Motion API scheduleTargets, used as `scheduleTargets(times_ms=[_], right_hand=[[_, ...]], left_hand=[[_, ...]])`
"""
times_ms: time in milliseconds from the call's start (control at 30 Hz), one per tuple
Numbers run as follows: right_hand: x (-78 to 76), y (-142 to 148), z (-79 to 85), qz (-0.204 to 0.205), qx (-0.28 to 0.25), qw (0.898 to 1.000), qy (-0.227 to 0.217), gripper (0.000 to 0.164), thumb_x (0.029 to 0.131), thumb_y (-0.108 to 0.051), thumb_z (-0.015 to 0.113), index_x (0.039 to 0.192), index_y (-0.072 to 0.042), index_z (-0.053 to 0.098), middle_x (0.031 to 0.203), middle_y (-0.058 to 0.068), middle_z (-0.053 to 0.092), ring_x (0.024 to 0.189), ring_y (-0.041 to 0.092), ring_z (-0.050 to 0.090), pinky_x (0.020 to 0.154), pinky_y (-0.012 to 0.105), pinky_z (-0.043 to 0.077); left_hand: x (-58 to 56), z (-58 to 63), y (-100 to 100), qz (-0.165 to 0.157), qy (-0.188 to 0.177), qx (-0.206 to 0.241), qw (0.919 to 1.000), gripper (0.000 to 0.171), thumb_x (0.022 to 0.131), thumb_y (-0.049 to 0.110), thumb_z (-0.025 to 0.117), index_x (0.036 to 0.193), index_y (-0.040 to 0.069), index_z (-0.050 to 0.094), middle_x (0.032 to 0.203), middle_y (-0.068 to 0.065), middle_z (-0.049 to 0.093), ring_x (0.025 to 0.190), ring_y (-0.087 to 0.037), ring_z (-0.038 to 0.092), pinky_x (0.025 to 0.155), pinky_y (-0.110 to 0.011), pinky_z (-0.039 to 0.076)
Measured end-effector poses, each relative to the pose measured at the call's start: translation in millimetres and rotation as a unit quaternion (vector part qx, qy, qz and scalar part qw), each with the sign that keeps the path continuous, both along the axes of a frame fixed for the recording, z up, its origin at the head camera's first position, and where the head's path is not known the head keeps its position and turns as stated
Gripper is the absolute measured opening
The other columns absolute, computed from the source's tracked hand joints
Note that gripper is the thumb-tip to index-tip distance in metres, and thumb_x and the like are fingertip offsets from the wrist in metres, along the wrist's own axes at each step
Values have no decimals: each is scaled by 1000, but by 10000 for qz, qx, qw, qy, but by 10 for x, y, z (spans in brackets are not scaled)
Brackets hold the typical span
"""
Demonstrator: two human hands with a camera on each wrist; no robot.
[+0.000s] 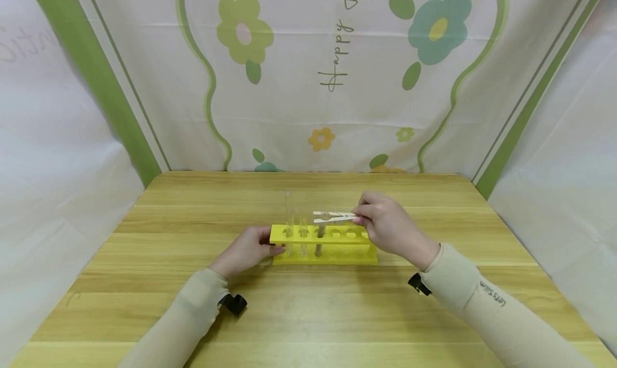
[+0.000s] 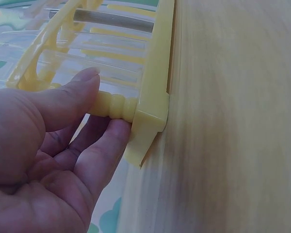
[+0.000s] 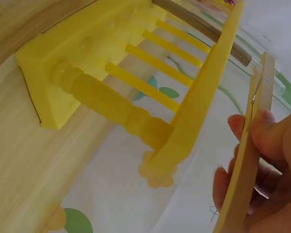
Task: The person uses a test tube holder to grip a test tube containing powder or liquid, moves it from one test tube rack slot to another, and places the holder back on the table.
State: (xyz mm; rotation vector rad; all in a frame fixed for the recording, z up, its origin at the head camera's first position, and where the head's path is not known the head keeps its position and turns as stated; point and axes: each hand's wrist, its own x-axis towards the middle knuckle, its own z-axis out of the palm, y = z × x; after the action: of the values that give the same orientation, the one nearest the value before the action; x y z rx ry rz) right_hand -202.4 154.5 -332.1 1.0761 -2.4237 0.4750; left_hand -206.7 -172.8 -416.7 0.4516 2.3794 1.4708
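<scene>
Head view: a left hand (image 1: 248, 250) steadies a yellow test-tube rack (image 1: 347, 261) on a wooden table (image 1: 308, 314) as a right hand (image 1: 392, 226) holds a wooden test-tube clamp (image 1: 337, 218) at the top of the dark test tube (image 1: 318, 246), third from left; a still rack and level clamp would likely serve best. Left wrist: thumb and fingers pinch the end post (image 2: 115, 104). Right wrist: thumb and fingers grip the clamp; whether its prongs hold glass cannot be told.
</scene>
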Motion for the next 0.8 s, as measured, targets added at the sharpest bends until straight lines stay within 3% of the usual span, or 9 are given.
scheduleTargets(times_ms=[167,533,800], right_hand=[[4,-12,-41,-17,130,9999,18,5,85,-2,77,89,2,77,81,2,54,75,19,52,68,32,48],[32,-38,-115,-98,526,9978,-390,10,87,-4,77,96,-1,78,85,0,56,78,17,51,67,28,48],[39,-49,-140,-94,594,9975,-381,7,88,-6,75,94,-2,78,84,0,56,76,17,49,66,29,45]], left_hand=[[-7,-10,-6,-12,11,12,10000,25,92,18,73,117,17,71,109,2,71,95,-17,63,82,-33,50],[-12,-13,2,20,6,4,10000,26,92,17,73,117,17,71,109,2,71,95,-17,64,81,-31,51],[-16,-19,1,-22,94,-60,9999,25,92,17,73,116,17,71,109,3,71,95,-16,65,81,-33,52]])
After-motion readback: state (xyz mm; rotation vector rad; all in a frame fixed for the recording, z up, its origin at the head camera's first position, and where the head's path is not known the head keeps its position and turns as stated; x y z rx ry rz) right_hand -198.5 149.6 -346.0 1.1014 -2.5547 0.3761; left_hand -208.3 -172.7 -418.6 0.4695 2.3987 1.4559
